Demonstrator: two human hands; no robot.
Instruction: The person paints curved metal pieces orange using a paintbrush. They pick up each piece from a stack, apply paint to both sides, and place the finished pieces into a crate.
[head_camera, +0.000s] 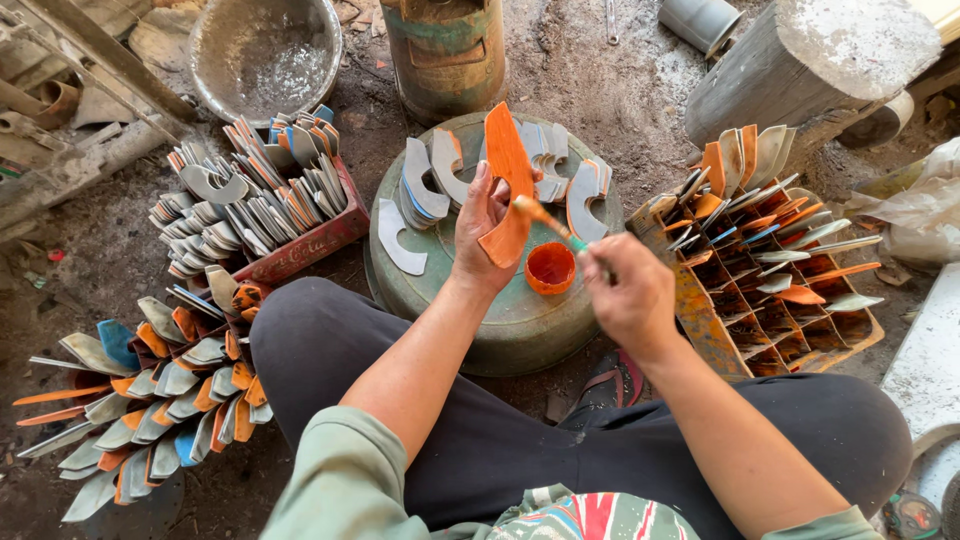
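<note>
We held the curved orange blade (508, 190) upright in our left hand (482, 228), above the round green drum (520, 320) that served as our counter, with our fingers wrapped around its lower edge. It looked like thin, stiff sheet metal, light enough for one hand, and probably slippery where the orange coat was wet (so the bare edge seemed the safest hold). Our right hand (630, 295) was closed in a narrow grip on a small brush (550, 222), its tip touching the blade's lower part. A little orange pot (550, 268) sat on the drum just below. Grey uncoated blades (425, 190) lay at the drum's far side, with more blades packed into the crate (770, 290) to our right.
</note>
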